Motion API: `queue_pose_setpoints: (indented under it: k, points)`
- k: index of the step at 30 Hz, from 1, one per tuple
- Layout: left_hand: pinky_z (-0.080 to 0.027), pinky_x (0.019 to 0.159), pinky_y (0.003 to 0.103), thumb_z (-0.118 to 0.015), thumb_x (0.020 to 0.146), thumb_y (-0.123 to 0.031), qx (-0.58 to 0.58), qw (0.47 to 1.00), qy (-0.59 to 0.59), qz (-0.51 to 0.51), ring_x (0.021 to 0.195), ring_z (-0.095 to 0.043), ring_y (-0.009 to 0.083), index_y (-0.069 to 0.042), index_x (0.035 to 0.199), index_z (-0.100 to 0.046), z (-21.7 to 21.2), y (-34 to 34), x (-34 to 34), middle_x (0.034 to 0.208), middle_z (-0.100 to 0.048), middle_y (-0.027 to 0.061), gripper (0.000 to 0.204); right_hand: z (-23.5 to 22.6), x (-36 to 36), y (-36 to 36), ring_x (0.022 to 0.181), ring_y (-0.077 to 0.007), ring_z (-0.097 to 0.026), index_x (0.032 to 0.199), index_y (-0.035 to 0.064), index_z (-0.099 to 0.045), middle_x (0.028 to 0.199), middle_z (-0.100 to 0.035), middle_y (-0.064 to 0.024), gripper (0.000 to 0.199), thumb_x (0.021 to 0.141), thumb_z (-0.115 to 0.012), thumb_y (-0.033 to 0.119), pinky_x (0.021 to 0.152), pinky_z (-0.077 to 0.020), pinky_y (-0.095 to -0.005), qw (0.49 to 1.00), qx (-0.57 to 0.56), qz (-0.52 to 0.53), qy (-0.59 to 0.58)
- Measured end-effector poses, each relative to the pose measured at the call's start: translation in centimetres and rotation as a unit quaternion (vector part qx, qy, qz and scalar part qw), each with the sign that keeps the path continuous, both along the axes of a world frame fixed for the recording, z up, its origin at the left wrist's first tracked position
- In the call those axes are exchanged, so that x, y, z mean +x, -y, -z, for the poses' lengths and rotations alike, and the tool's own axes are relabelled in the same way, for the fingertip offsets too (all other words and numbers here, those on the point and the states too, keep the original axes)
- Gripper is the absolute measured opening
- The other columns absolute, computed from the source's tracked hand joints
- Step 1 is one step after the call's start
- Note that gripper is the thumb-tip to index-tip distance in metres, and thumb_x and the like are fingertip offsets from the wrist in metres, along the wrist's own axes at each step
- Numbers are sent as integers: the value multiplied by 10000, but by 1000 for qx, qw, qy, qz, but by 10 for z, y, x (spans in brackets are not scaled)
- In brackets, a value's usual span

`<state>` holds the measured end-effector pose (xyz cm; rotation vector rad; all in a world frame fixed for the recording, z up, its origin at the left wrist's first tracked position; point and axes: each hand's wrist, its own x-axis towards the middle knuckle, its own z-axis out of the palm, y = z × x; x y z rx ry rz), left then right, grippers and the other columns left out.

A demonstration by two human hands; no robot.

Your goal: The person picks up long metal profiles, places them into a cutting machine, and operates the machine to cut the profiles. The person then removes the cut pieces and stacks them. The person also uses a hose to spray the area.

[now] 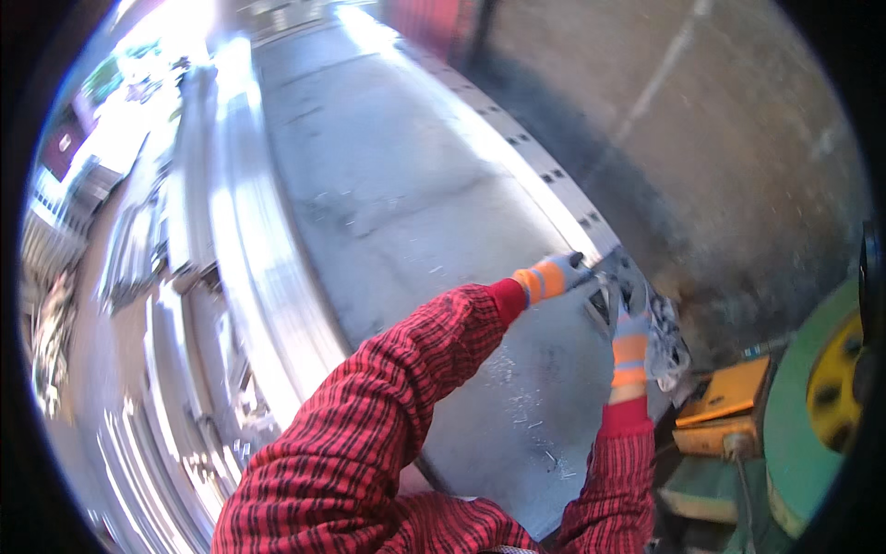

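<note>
Here, left hand (565, 273) outstretched, clasping metal profile (517, 138) end, right hand (633, 325) raised, gripping it too.

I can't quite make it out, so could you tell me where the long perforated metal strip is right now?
In the head view the metal strip runs across the concrete floor at right, its near end held by both gloved hands, left hand and right hand.
</note>
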<state>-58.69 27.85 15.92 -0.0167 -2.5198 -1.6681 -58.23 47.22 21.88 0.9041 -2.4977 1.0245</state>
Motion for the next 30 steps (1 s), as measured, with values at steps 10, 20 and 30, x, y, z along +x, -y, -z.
queue_pose_setpoints:
  k: [10, 20, 30]
  points:
    - [-490, 894, 280, -540, 982, -238, 278, 951, -63, -120, 1059, -595, 143, -34, 1325, -514, -67, 38, 356, 1168, -635, 77, 400, 29, 191, -16, 883, -155, -598, 1180, 2, -578, 997, -629, -64, 272, 920, -590, 80, 823, -491, -294, 931, -168, -195, 257]
    - [-528, 666, 323, -632, 904, -257, 414, 715, -14, -563, 767, -646, 188, -119, 1126, -627, 132, 140, 662, 944, -664, 51, 262, -18, 339, -49, 801, -110, -554, 1139, 13, -602, 889, -628, -50, 239, 959, -544, 158, 767, -459, -265, 930, -200, -144, 273]
    - [-273, 1057, 580, -542, 808, -706, 468, 698, 309, -446, 1401, -245, 342, -279, 1497, -238, 208, 128, 675, 1557, -209, 85, 866, 34, 499, -1, 877, -121, -602, 1158, 8, -591, 955, -650, -59, 277, 929, -614, 163, 785, -496, -269, 813, -159, -278, 486]
